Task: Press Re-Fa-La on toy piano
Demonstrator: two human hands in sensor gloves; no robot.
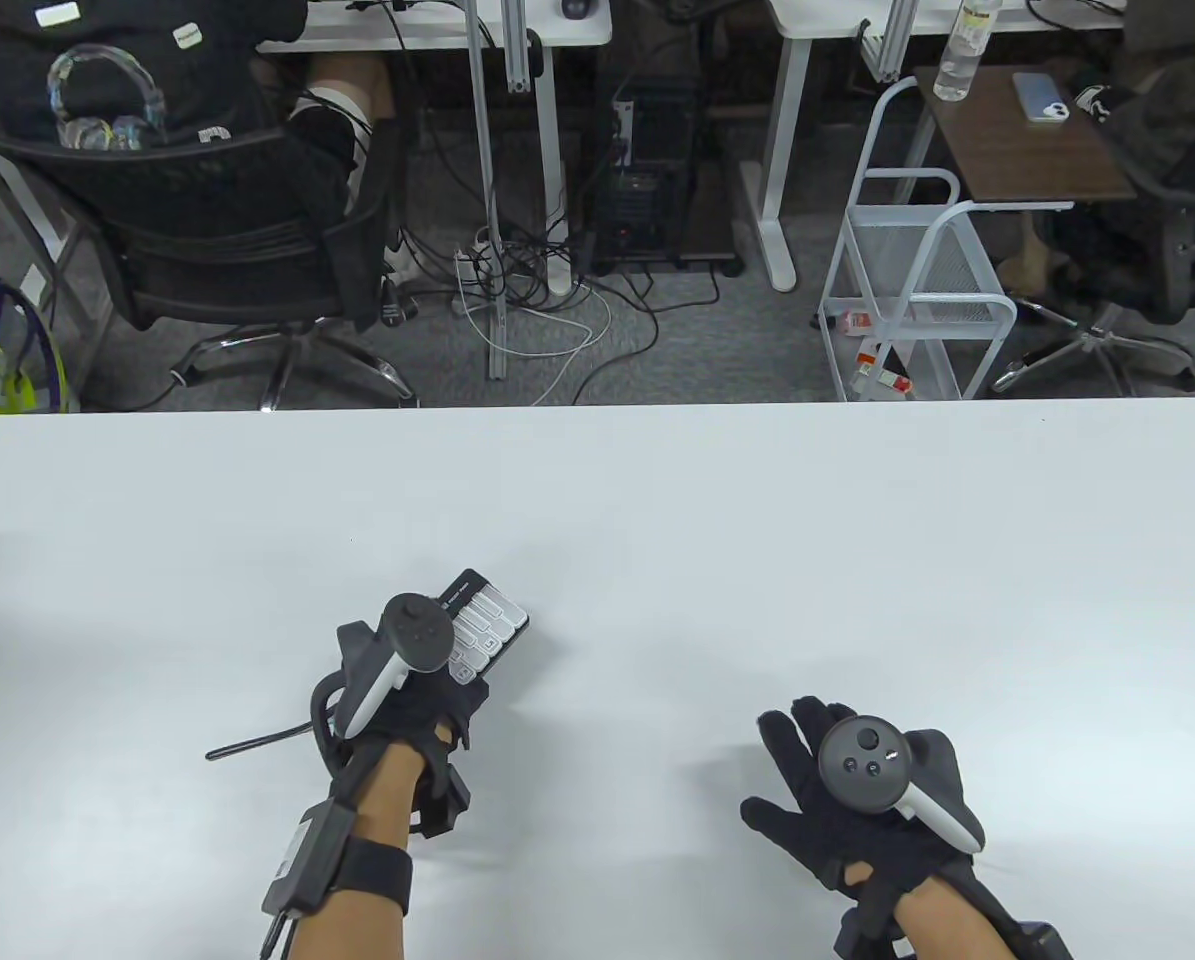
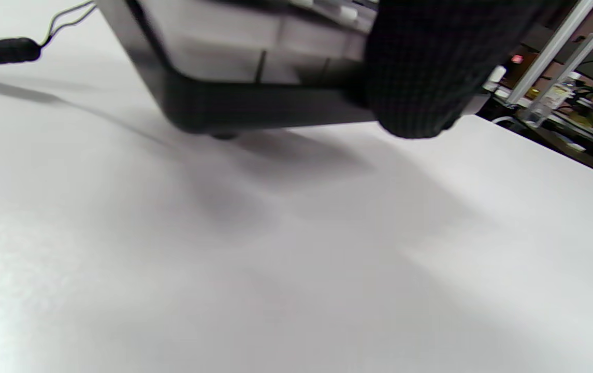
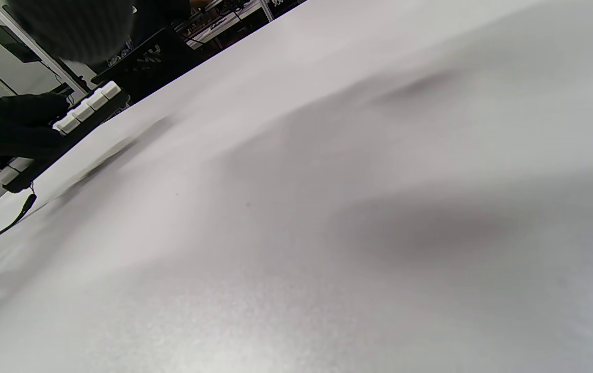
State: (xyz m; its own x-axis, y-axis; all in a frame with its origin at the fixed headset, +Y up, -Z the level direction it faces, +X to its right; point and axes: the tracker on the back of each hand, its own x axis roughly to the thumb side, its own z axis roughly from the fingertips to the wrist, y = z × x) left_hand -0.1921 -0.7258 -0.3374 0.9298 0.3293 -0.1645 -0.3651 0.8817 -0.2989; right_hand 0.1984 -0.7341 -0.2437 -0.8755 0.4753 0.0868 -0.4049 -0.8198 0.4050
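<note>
My left hand (image 1: 397, 700) is gripping the toy piano (image 1: 482, 625), seemingly lifted; my right hand (image 1: 857, 790) rests aside, fingers spread. Next: settle it, find Re.

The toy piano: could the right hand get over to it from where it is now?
Probably yes. The right hand lies spread flat on the bare white table, holding nothing, and nothing stands between it and the toy piano. But the left hand already covers the piano's near end, so only the far keys are free.
</note>
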